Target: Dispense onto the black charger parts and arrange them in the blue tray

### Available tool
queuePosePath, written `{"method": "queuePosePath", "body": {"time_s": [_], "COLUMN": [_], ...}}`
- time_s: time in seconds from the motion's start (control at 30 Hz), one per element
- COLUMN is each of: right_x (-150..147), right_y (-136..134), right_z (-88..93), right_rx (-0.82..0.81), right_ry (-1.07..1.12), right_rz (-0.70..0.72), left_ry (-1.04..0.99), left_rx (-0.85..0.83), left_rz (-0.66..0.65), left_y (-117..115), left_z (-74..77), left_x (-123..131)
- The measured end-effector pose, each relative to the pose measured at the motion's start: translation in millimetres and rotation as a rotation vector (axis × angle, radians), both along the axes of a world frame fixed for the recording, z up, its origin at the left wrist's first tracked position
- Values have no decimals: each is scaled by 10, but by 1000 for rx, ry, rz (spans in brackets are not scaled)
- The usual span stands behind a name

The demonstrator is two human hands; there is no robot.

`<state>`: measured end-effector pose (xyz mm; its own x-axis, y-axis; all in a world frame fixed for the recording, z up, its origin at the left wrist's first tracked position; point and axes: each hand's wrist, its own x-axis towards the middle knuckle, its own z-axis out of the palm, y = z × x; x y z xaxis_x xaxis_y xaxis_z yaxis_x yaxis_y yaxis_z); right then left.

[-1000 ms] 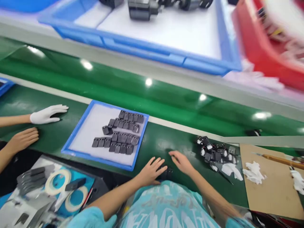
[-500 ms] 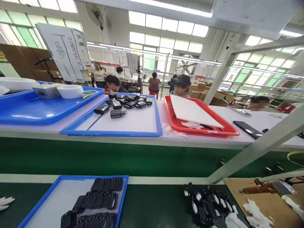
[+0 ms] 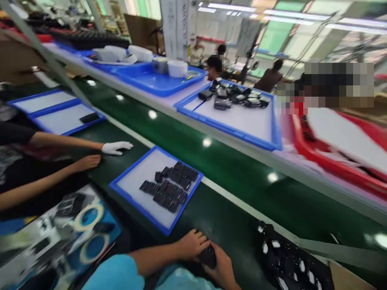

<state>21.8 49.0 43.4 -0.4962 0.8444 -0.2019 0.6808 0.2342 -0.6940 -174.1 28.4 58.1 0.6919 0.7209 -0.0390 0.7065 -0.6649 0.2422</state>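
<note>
My left hand (image 3: 191, 245) and my right hand (image 3: 223, 264) meet at the bottom of the view, above the dark green work surface. Between them is a small black plastic case (image 3: 208, 256), its edges partly covered by fingers. The left fingers curl over its near left side, while the right hand wraps it from the right. Beyond the hands sits a blue-rimmed tray (image 3: 133, 197) holding rows of similar black cases (image 3: 169, 189). To the right is a heap of black parts with white pieces (image 3: 290, 257).
At the left, a co-worker's white-gloved hand (image 3: 116, 148) and bare hand (image 3: 90, 162) rest on the surface. Tape rolls (image 3: 88, 217) lie nearer me. The raised shelf carries a blue tray with black plug adapters (image 3: 232, 125) and a red tray (image 3: 332, 161).
The view has swung left and down. My hands with the black case and the co-worker's arms now show; earlier, no hands of mine were in view.
</note>
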Motion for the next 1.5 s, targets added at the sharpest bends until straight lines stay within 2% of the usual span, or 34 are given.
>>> {"method": "queuePosePath", "body": {"time_s": [0.07, 0.13, 0.27, 0.4, 0.5, 0.6, 0.77, 0.93, 1.0, 1.1, 1.2, 1.27, 1.37, 1.5], "right_x": [-45, -244, -944, -1622, -1929, -2074, -2162, -2008, -1856, -1680, -1690, -1776, -1924, -2142], "right_y": [-116, -90, 18, -51, -121, -113, -54, -71, -38, 83, 221, 277, 309, 383], "right_z": [11, 63, 206, 230, 161, 70, -59, -109, -148, -284, -461, -543, -574, -513], "right_rx": [-24, -2, 95, 167, 186, 183, 140, 74, 40, -33, -129, -173, -183, -140], "right_ry": [-7, 3, 34, 43, 42, 38, 54, 155, 211, 247, 293, 337, 376, 361], "right_rz": [145, 232, 319, 381, 421, 431, 395, 361, 293, 56, -99, -121, -130, -103], "left_ry": [-6, -7, 35, 95, 142, 177, 200, 199, 189, 101, 20, 27, 25, -15], "left_rx": [-41, -62, -30, -7, -11, -13, -4, 42, 71, 183, 302, 332, 346, 391], "left_rz": [49, 95, 134, 163, 200, 217, 179, 162, 176, 205, 200, 175, 143, 118], "left_y": [-131, -133, -109, -250, -365, -394, -331, -326, -334, -321, -263, -217, -174, -147], "left_z": [17, 72, 308, 465, 407, 243, -37, -120, -87, 29, 211, 347, 503, 536], "left_x": [-193, -446, -1100, -1720, -2006, -2158, -2272, -2319, -2320, -2282, -2172, -2054, -1838, -1621]}}
